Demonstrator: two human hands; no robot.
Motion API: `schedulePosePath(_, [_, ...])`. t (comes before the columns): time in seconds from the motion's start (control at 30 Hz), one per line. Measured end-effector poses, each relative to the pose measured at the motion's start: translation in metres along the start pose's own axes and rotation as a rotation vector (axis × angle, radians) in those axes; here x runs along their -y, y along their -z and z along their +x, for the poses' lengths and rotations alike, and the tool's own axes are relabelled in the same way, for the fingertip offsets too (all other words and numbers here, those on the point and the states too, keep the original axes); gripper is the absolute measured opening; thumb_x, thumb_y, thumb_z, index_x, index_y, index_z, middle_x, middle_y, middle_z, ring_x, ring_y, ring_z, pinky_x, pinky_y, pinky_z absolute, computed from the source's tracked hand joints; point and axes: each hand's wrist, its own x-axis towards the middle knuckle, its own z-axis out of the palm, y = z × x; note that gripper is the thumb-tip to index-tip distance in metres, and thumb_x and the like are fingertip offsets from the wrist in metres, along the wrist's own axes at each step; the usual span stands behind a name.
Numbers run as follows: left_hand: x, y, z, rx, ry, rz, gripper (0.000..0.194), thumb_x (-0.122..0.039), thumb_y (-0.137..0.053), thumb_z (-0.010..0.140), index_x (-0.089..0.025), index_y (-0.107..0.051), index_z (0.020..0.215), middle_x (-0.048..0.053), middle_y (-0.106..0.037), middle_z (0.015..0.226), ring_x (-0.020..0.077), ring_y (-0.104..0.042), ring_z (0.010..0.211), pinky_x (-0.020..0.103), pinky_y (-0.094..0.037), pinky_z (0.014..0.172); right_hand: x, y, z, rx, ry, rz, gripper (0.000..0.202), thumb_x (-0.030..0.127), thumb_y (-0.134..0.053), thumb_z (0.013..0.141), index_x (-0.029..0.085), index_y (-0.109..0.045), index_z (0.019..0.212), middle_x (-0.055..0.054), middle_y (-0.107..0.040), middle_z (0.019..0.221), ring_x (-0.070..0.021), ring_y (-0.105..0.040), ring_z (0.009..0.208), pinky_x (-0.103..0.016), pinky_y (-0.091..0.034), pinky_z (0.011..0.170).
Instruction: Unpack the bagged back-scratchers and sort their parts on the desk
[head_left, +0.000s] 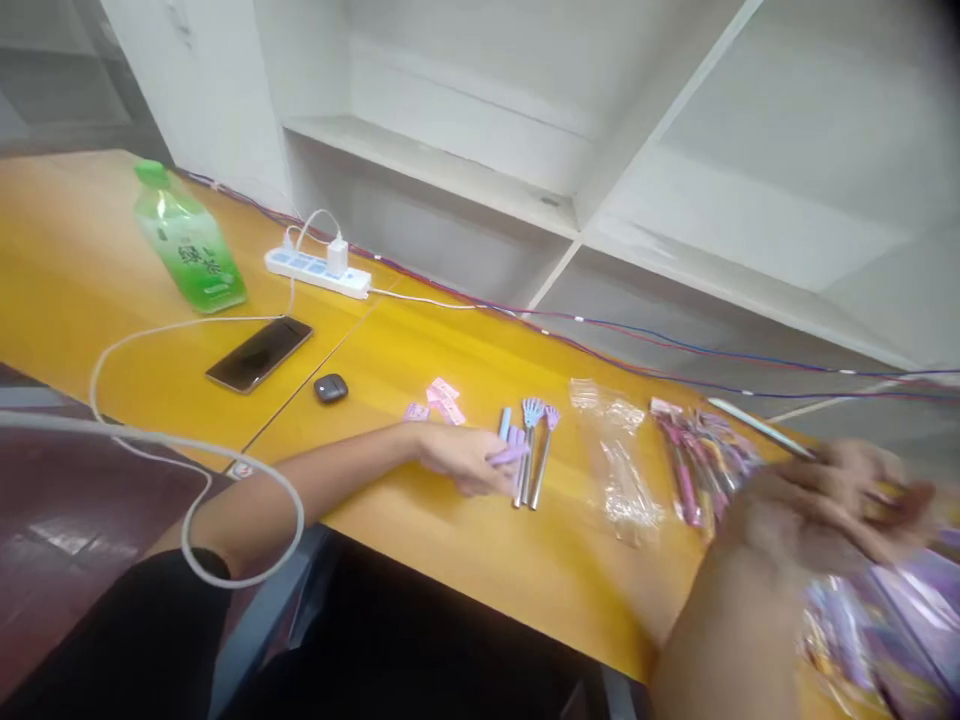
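My left hand [466, 461] is closed, with a short purple tube-like piece [510, 455] between thumb and fingers. Right beside it lie two small back scratchers, one with a blue hand-shaped head [532, 410] and one with a purple head [552, 415], both on metal rods. A blue tube-like piece [505, 421] lies next to them, partly behind my fingers. At the far right, my right hand [844, 500] is smeared by motion over packaged items. A pale thin rod [757, 425] reaches up to it; whether it is gripped cannot be told.
Clear plastic bags [622, 465] and a pile of wrapped colourful items [697, 465] lie right of centre. Pink paper slips [445, 400], a black earbud case [331, 388], a phone [259, 354], a green bottle [191, 245] and a power strip [319, 272] are leftward. A white cable loops in front.
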Motion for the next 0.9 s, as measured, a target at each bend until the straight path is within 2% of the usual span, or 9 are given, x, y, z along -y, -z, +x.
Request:
schedulePosePath(0.1, [0.008,0.003,0.018,-0.277,-0.177,-0.212,0.029,-0.016,-0.074,0.081,-0.022,-0.048,0.095,-0.009,-0.041,0.066,0.0064,-0.038,0.051,0.021,-0.034,0.053,0.001,-0.027,-0.002,0.331,0.289,0.243,0.018,0.035,-0.04,0.105,0.026,-0.042,0.089,0.004,-0.021,0.076,-0.0081,-0.006,0.05,-0.013,-0.012,0.026])
schedulePosePath(0.17, [0.017,0.011,0.024,-0.47,-0.182,-0.232,0.027,-0.011,-0.061,0.083,-0.022,-0.049,0.104,-0.006,-0.048,0.073,0.007,-0.046,0.052,0.023,-0.039,0.055,-0.01,-0.045,-0.009,0.643,0.188,0.425,0.018,0.03,-0.066,0.093,0.026,-0.049,0.092,0.005,-0.035,0.077,-0.0047,-0.01,0.048,-0.012,-0.017,0.026])
schedulePosePath(0.23, [0.023,0.019,0.026,-0.629,-0.163,-0.128,0.032,-0.007,-0.057,0.081,-0.02,-0.05,0.11,-0.002,-0.056,0.085,0.0086,-0.055,0.057,0.025,-0.044,0.056,-0.022,-0.059,-0.015,0.805,0.083,0.41,0.026,0.032,-0.077,0.088,0.025,-0.054,0.098,0.005,-0.051,0.08,-0.0014,-0.009,0.043,-0.013,-0.014,0.025])
schedulePosePath(0.3, [0.024,0.023,0.025,-0.722,-0.178,-0.078,0.041,-0.005,-0.058,0.079,-0.02,-0.049,0.116,0.001,-0.06,0.096,0.0101,-0.062,0.064,0.027,-0.049,0.06,-0.033,-0.066,-0.017,0.818,0.059,0.26,0.032,0.044,-0.077,0.091,0.025,-0.052,0.099,0.004,-0.064,0.086,-0.0004,-0.013,0.038,-0.015,-0.015,0.025])
schedulePosePath(0.37, [0.021,0.023,0.024,-0.755,-0.23,-0.104,0.056,-0.004,-0.06,0.078,-0.023,-0.047,0.129,0.003,-0.06,0.106,0.0123,-0.067,0.074,0.031,-0.057,0.071,-0.043,-0.07,-0.016,0.776,0.104,0.096,0.038,0.054,-0.073,0.094,0.026,-0.047,0.098,0.002,-0.072,0.088,-0.0029,-0.028,0.035,-0.018,-0.028,0.028])
schedulePosePath(0.5, [0.012,0.016,0.022,-0.761,-0.284,-0.156,0.08,-0.004,-0.064,0.079,-0.032,-0.037,0.15,0.003,-0.055,0.115,0.0161,-0.072,0.089,0.049,-0.061,0.094,-0.06,-0.082,-0.016,0.738,0.206,-0.24,0.035,0.058,-0.058,0.102,0.026,-0.045,0.102,0.003,-0.07,0.07,-0.0122,-0.054,0.042,-0.024,-0.044,0.043])
schedulePosePath(0.63, [0.015,0.017,0.022,-0.751,-0.234,-0.108,0.074,-0.007,-0.068,0.079,-0.028,-0.047,0.147,0.008,-0.053,0.125,0.0194,-0.071,0.102,0.054,-0.057,0.107,-0.077,-0.094,-0.021,0.717,0.269,-0.637,0.036,0.047,-0.048,0.107,0.02,-0.05,0.131,0.002,-0.066,0.061,-0.0194,-0.058,0.045,-0.03,-0.045,0.051])
schedulePosePath(0.73, [0.02,0.022,0.022,-0.741,-0.186,-0.011,0.064,-0.011,-0.072,0.079,-0.024,-0.056,0.14,0.012,-0.053,0.135,0.0234,-0.068,0.115,0.052,-0.054,0.111,-0.087,-0.1,-0.024,0.647,0.426,-0.817,0.056,0.042,-0.052,0.105,0.014,-0.041,0.152,-0.005,-0.072,0.073,-0.0252,-0.069,0.061,-0.034,-0.05,0.066])
schedulePosePath(0.9, [0.025,0.027,0.02,-0.655,-0.164,0.171,0.061,-0.018,-0.073,0.083,-0.027,-0.06,0.142,0.013,-0.053,0.145,0.0273,-0.067,0.124,0.054,-0.05,0.114,-0.098,-0.105,-0.024,0.567,0.537,-0.954,0.069,0.043,-0.049,0.106,0.011,-0.028,0.164,-0.013,-0.075,0.091,-0.0319,-0.074,0.081,-0.037,-0.051,0.074])
